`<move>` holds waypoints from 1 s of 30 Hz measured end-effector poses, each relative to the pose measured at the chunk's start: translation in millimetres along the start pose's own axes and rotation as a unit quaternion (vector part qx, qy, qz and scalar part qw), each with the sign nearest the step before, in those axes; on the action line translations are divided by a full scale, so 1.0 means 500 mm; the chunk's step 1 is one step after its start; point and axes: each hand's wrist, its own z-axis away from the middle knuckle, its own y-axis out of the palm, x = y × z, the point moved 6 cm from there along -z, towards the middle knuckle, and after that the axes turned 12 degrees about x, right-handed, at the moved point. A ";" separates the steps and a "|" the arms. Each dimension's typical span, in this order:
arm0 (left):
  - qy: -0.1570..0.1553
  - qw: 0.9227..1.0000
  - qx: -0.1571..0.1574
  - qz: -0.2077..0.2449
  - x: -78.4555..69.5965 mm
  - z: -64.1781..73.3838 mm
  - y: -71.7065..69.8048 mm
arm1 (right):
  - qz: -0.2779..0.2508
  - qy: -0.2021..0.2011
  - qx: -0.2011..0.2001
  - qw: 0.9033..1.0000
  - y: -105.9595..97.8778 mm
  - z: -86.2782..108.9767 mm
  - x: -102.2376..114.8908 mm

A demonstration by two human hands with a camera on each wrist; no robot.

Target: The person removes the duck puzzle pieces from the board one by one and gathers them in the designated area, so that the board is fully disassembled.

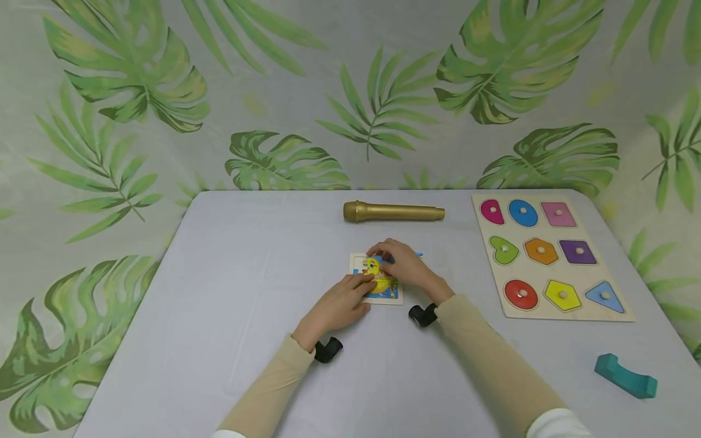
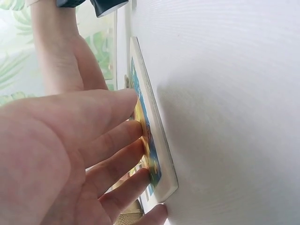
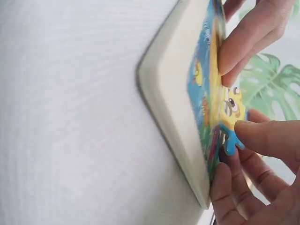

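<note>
A small wooden jigsaw puzzle [image 1: 390, 301] with a yellow cartoon figure on blue lies mid-table, its pale frame [image 3: 164, 79] seen edge-on in the right wrist view. My right hand [image 1: 406, 265] pinches a yellow and blue puzzle piece [image 3: 229, 138] with an eye printed on it. That piece stands tilted above the picture, its lower edge close to the board. From the near left, my left hand [image 1: 338, 305] rests its straight fingertips [image 2: 136, 176] on the yellow part of the picture. Fingers cover some of the puzzle in the head view.
Behind the puzzle lies a gold microphone [image 1: 394, 212]. A wooden shape board [image 1: 512, 267] with several coloured knobbed pieces is on the right. Nearer the front right corner sits a teal curved block [image 1: 625, 376]. Something small and blue [image 1: 419, 255] shows past the right hand.
</note>
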 end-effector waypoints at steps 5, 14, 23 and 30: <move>0.002 1.000 -0.004 -0.003 0.000 0.000 0.000 | 0.000 0.005 -0.005 1.000 -0.001 -0.004 -0.005; -0.006 1.000 0.001 0.001 0.001 0.000 0.002 | -0.131 0.028 -0.074 0.988 -0.040 0.012 -0.034; -0.014 1.000 0.002 0.010 -0.001 0.001 0.001 | -0.176 0.056 -0.113 0.976 -0.108 0.077 -0.088; -0.010 1.000 -0.003 0.016 -0.002 0.003 0.001 | -0.181 0.122 -0.112 0.969 -0.133 0.127 -0.144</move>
